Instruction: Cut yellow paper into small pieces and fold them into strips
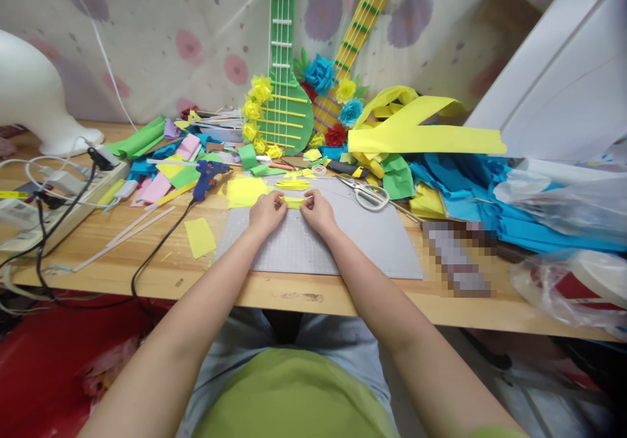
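A small strip of yellow paper (294, 203) is stretched between my two hands, low over a grey cutting mat (377, 249). My left hand (267, 213) pinches its left end, and my right hand (318, 211) pinches the right end. Just beyond the strip lie narrow folded yellow pieces (292, 183). Yellow paper sheets (242, 191) sit beside my left hand at the mat's upper left. White-handled scissors (371, 196) rest on the mat to the right of my right hand.
A blue glue gun (206, 178) with a black cord stands left of the mat, near a power strip (73, 203). Green (287, 111) and yellow (337, 92) guitar-shaped crafts lean at the back. Blue crepe paper (470, 183) and a plastic-wrapped roll (588, 278) lie right.
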Demonstrator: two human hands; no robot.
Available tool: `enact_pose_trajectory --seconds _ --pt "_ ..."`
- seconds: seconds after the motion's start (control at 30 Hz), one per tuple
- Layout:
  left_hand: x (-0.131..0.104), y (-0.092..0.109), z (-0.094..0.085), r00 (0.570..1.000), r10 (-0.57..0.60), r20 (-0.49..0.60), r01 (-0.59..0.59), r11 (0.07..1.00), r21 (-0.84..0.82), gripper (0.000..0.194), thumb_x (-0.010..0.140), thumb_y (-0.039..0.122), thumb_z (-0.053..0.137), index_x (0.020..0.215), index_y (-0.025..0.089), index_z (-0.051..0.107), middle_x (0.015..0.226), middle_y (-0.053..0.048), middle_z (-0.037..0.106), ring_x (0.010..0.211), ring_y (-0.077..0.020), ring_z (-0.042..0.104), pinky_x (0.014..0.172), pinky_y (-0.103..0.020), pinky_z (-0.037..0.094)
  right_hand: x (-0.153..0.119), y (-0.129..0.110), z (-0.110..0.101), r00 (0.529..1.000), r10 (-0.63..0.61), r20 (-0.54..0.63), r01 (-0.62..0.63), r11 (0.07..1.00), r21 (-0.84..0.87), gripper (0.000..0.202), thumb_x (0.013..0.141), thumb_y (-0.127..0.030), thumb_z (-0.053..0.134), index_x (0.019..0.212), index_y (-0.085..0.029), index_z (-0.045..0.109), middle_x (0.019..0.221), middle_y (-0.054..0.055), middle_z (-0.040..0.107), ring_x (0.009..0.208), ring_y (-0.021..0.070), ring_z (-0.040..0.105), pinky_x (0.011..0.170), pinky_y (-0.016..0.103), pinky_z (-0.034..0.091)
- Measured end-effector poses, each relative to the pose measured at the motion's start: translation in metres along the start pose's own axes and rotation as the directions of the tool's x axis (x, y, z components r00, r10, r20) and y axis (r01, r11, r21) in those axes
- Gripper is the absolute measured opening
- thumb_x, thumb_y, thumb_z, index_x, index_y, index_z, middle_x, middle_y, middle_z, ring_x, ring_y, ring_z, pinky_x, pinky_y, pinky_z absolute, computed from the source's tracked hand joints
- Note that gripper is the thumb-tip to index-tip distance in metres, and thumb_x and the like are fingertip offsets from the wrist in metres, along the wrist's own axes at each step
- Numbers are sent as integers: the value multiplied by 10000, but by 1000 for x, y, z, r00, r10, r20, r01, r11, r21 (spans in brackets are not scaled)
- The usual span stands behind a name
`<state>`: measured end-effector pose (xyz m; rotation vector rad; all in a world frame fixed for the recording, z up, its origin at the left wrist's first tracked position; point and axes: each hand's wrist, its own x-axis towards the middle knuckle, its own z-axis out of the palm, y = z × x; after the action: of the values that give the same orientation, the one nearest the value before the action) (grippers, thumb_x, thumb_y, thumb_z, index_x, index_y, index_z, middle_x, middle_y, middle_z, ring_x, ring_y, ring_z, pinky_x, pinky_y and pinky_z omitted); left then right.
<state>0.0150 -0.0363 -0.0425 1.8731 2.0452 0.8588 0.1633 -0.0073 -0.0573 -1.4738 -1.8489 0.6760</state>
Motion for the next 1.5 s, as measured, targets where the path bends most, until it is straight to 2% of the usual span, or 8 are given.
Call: enact_pose_trajectory --seconds 0.13,0.33,0.6,0.73,0.87,1.1,1.33,1.5 --pt "2 2 2 1000 -31 0 31 1000 1 272 758 286 540 1026 247 572 871 -6 670 891 -206 566 693 -294 404 -1 -1 3 1000 11 -26 -12 1000 -26 274 726 -224 503 998 -203 486 727 -15 600 770 161 523 715 283 384" --pt "3 4 6 993 -121 -2 121 993 14 273 740 259 540 1012 260 560 890 22 673 899 -183 582 688 -277 406 -2 -2 6 999 -11 -48 5 993 -116 294 721 -138 453 1005 -195 502 785 19 613 837 187 505 738 291 378" --pt "1 6 7 990 -141 -20 142 988 56 269 765 266 518 1033 244 535 885 20 677 921 -174 579 720 -279 408 -3 -3 8 997 -45 -56 34 983 -183 280 754 -123 420 1014 -170 516 844 57 612 835 202 493 749 300 371" --pt "1 6 8 993 -118 -32 120 990 71 208 766 261 520 974 251 539 865 17 673 905 -187 565 695 -290 400 -5 -6 7 998 -47 -52 35 979 -201 279 765 -121 409 1019 -166 517 852 64 613 838 207 489 748 303 366" --pt "0 5 9 999 -29 -25 32 991 129 99 790 250 501 863 255 567 862 -1 651 894 -201 532 685 -300 395 -6 -7 7 997 -63 -53 49 972 -230 270 775 -120 397 1013 -163 517 861 69 616 833 208 486 745 304 359" --pt "-3 5 14 986 156 -62 -136 959 250 190 797 196 459 830 217 645 900 -82 567 951 -240 438 823 -336 384 -7 -6 10 987 -154 -52 128 932 -340 251 789 -125 382 999 -150 518 914 98 618 854 224 483 764 320 347" --pt "-4 9 12 989 118 -91 -97 974 205 156 773 274 520 811 218 660 902 -86 522 947 -243 419 842 -352 377 -9 -9 10 982 -187 -25 161 896 -414 244 798 -194 436 1025 -153 514 952 107 604 900 244 466 770 328 355" --pt "-3 7 12 994 59 -92 -42 983 177 172 758 202 510 807 231 672 896 -77 528 947 -240 425 852 -349 374 -9 -9 9 986 -166 -28 139 896 -422 294 789 -111 384 1057 -155 497 966 105 588 901 233 466 770 320 358"
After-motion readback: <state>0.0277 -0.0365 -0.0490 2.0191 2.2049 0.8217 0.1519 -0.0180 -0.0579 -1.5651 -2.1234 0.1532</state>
